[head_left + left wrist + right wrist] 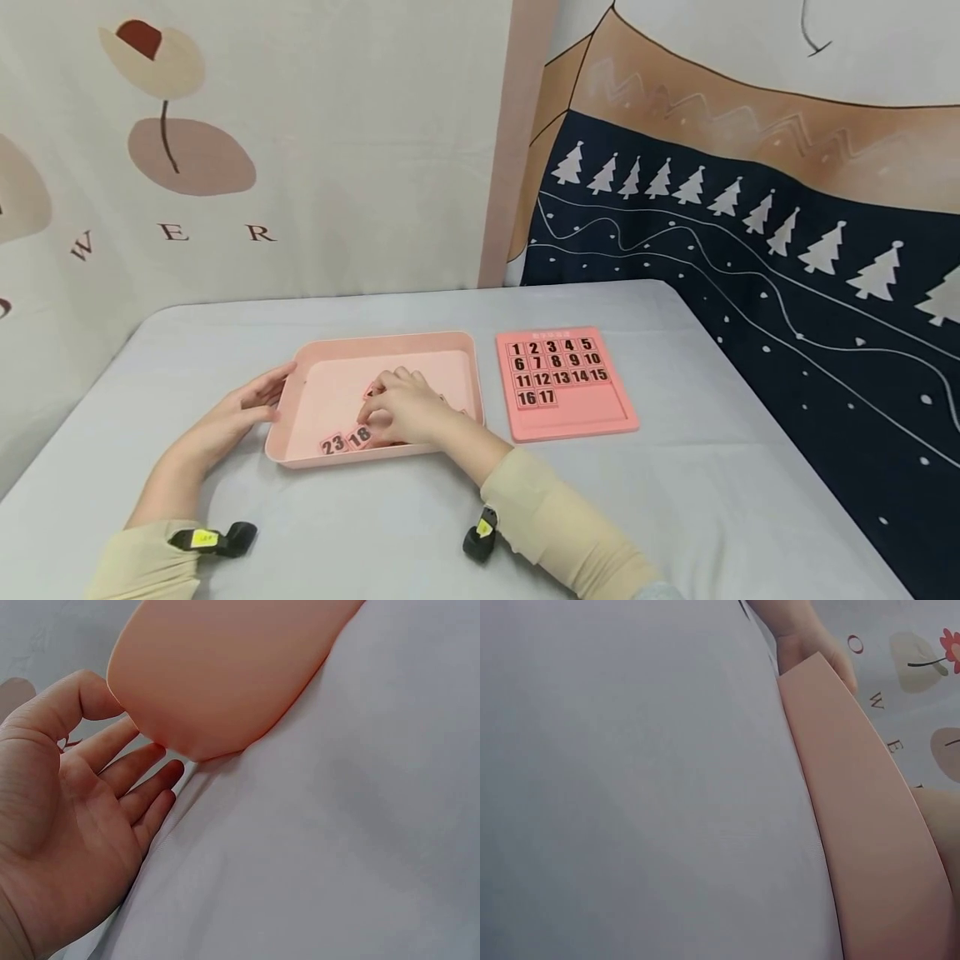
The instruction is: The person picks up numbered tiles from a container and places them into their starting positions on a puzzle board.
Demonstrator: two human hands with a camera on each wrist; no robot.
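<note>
A light pink tray (315, 417) lies on the table in the head view, with loose number tiles inside. My right hand (408, 408) reaches down into it with bent fingers, next to the 18 tile (359, 437) and the 23 tile (333, 444). The hand covers other tiles, and whether its fingertips pinch one is hidden. My left hand (242, 408) touches the tray's left side. Seen in the left wrist view, the left hand's (82, 795) fingers are loosely extended against the tray's outer wall (217, 675).
A pink number board (573, 417) lies right of the tray, with tiles 1 to 17 in order and a bare strip in its lower part. Pale cloth (420, 533) covers the table. Behind hang a printed curtain (360, 167) and a dark cloth with white trees (675, 242).
</note>
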